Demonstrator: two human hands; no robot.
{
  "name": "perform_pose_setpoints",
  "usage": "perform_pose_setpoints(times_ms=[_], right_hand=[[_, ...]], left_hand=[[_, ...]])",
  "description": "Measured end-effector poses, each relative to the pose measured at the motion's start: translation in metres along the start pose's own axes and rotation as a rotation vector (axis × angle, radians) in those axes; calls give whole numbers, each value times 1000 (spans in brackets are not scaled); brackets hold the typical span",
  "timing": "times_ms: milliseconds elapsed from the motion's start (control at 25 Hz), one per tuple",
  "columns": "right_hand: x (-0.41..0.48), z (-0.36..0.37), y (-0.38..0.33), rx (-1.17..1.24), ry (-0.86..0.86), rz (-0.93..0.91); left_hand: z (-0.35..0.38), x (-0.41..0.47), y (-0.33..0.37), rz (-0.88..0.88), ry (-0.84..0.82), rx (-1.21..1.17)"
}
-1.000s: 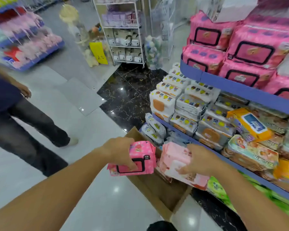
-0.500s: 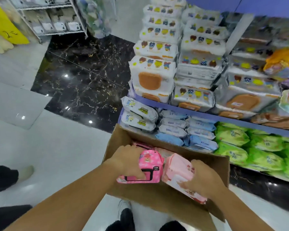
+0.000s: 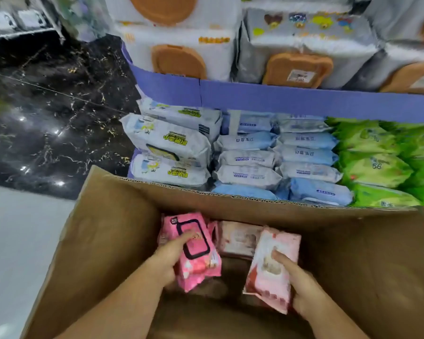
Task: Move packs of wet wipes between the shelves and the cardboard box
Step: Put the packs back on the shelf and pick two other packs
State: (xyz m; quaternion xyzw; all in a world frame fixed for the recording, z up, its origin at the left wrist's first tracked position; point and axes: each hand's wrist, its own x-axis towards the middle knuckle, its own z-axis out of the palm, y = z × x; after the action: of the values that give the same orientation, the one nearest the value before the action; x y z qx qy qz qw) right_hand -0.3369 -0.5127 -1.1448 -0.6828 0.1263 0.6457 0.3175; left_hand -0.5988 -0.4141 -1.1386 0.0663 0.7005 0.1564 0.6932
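Both hands are down inside the cardboard box point(image 3: 113, 231), each with a pack of wet wipes. The step in hand therefore looks like loading, with packs going from the shelves into the box.

The left grip point(image 3: 167, 263) holds a bright pink pack point(image 3: 202, 264). Its fingers curl round the pack's left long edge, and one finger lies across the black-framed lid. This pack is tilted, its top end toward the box's far wall, and it sits nearer the left wall than the right.

The right grip point(image 3: 301, 287) holds a pale pink pack point(image 3: 267, 282) at its near right side, fingers on the printed face. The rest of that pack juts forward and left of the hand, toward the middle of the box.

Between the two, by the far wall, a third pale pack point(image 3: 238, 238) lies flat. Whether the bright pack touches its left end I cannot tell.

The next move probably calls for lowering each pack onto the box floor. The bright one would go toward the far left corner and the pale one just in front of the lying pack, and then the fingers would open. The right half of the box shows bare cardboard, so there is room there too.

Beyond the far wall, under the purple shelf edge point(image 3: 304, 101), blue packs point(image 3: 306, 155) and green packs point(image 3: 375, 167) lie stacked.
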Motion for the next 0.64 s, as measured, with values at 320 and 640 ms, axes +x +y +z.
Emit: perform_pose_setpoints(times_ms=[320,640], right_hand=[[48,56,31,630,-189,-226],[68,67,26,141,-200,-54]], left_hand=[[38,54,-29,282,144,-711],[9,76,-8,169,115,-241]])
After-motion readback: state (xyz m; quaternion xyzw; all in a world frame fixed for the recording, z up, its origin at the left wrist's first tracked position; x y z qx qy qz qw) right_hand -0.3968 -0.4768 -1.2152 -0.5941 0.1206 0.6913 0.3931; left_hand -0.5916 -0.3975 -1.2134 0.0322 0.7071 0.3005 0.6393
